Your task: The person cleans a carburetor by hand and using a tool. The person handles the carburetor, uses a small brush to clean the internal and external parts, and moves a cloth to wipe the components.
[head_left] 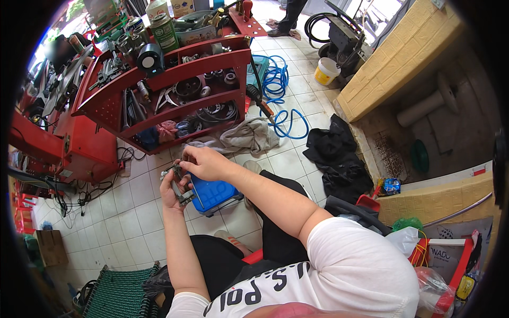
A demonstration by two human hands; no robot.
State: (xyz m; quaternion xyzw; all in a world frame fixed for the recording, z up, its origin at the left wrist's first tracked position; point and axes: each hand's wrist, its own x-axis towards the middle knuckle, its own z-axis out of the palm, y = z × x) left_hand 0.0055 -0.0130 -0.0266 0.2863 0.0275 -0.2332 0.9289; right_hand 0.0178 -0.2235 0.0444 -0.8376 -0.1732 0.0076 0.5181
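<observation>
My left hand (pixel 170 192) is closed around a small grey metal part (pixel 185 199) of irregular shape, whose exact kind I cannot make out. From the right, my right hand (pixel 200 161) reaches across with its fingers pinched at the upper end of that part. Whatever lies between those fingertips is too small to name. Both hands are above the floor, in front of my knees. Just beyond them, lower down, lies a blue plastic case (pixel 214 194), partly covered by my hands.
A red tool cart (pixel 159 119) loaded with tools, cans and parts stands ahead. Grey cloth (pixel 249 135) lies by its base. Further right are a coiled blue hose (pixel 275 79), black fabric (pixel 334 153) and a white-and-yellow bucket (pixel 327 71). A green woven seat (pixel 119 294) is at lower left.
</observation>
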